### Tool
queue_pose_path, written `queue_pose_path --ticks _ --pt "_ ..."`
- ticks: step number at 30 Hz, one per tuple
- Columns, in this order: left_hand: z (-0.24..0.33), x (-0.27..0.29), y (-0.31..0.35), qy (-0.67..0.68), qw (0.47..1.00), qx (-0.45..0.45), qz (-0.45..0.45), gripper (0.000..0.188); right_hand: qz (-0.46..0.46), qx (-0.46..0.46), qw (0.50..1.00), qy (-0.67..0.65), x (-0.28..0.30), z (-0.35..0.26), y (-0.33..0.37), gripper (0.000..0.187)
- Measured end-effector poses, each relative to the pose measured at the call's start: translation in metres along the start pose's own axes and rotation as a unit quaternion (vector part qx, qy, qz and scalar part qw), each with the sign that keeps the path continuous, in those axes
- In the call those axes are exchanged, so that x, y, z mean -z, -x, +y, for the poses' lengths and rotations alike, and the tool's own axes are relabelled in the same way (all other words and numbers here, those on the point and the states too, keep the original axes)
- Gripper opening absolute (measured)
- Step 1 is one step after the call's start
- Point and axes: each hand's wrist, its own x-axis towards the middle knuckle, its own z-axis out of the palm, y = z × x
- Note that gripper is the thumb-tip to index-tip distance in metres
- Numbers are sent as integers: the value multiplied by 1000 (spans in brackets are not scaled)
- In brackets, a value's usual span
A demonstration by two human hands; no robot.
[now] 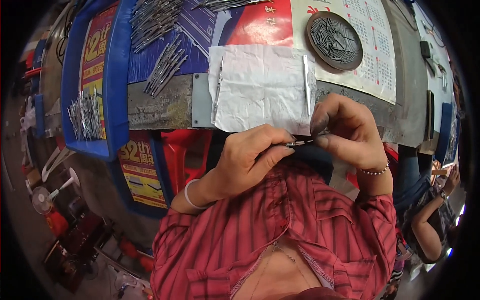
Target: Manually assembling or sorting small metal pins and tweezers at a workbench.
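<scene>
My left hand [254, 152] is closed round a slim metal rod [294, 144], whose end sticks out past the thumb and forefinger toward the right. Facing it, my right hand [345, 131] pinches a thin dark pin [310, 141] at the rod's end; whether the pin sits inside the rod I cannot tell. Both hands are just off the near edge of a white cloth [262, 90]. One slender metal tool [218, 92] lies along the cloth's left side. Another shiny metal tool [306, 82] lies along its right side.
A round brown dish [313, 50] of dark metal pins [334, 40] stands at the back right on a calendar sheet [382, 65]. Bundles of metal tools [167, 65] lie at the back left. A blue bin [117, 75] holds more metal pieces [85, 117]. At right, a co-worker's arm [425, 230] shows.
</scene>
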Motion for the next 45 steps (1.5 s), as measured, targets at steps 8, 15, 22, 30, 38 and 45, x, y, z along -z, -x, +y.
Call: queue_pose_path --ticks 8,15,22,30,38,45 --pt "1 1 1 -17 1000 3 -7 13 -2 -35 999 -29 -5 3 0 23" --pt "1 3 0 -9 1000 -10 12 13 63 -58 993 -76 -13 -3 -5 28" --pt "-1 7 0 -7 1000 -18 7 12 46 -64 994 -72 -13 0 -10 28" --pt "0 8 1 -22 999 -47 -2 12 60 -95 992 -63 -17 2 -13 31" --pt "-6 7 3 24 1000 -9 2 10 24 -38 993 -109 -12 6 -8 24" --pt "-6 7 2 42 999 15 -9 9 55 -50 990 -117 -18 4 -10 28"
